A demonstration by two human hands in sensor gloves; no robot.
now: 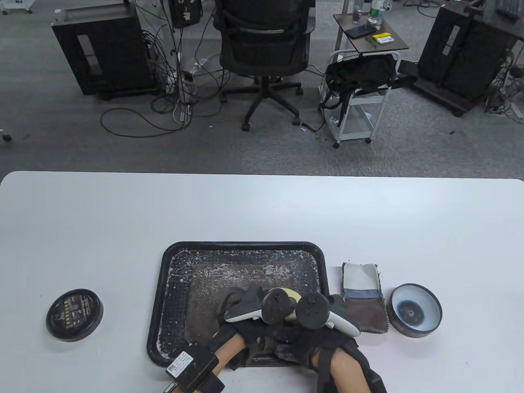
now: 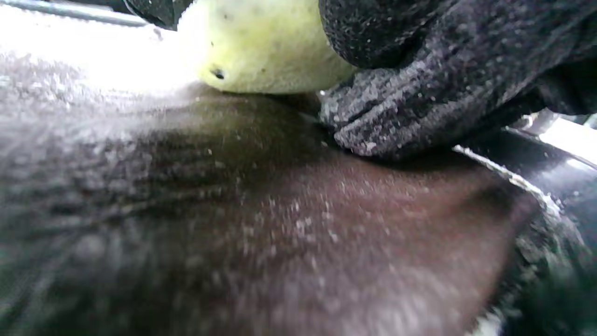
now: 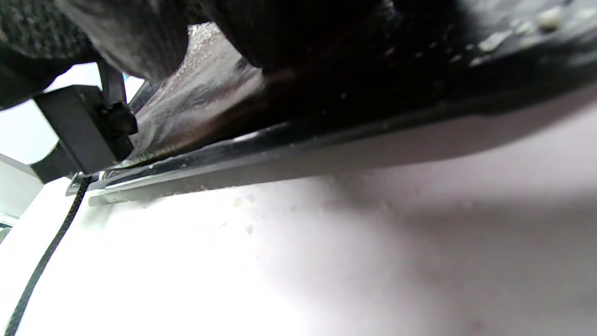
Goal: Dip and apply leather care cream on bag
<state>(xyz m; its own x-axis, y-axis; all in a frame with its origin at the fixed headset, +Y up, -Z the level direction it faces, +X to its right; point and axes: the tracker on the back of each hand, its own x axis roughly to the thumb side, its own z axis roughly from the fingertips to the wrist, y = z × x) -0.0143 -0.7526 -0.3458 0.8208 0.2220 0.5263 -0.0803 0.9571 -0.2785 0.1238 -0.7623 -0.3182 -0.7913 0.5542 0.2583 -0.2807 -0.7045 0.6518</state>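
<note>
Leather under the sponge: work the cream in evenly

Brown leather bag [image 2: 261, 224] lies in the black tray [image 1: 172, 262] on the desk. Left hand [image 1: 245, 309] steadies it; I cannot tell its fingers' spread. Right hand [image 1: 323, 315] fingers [image 2: 396, 126] pinch the yellow sponge [image 2: 266, 46] against the bag. Best rubbed in small, light circles.

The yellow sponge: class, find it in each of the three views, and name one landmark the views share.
Table view: sponge peeks out between the two hand trackers, above the tray's middle.
Left wrist view: top centre, resting on brown leather.
Right wrist view: not in it.
Shared landmark: black tray rim.
</note>
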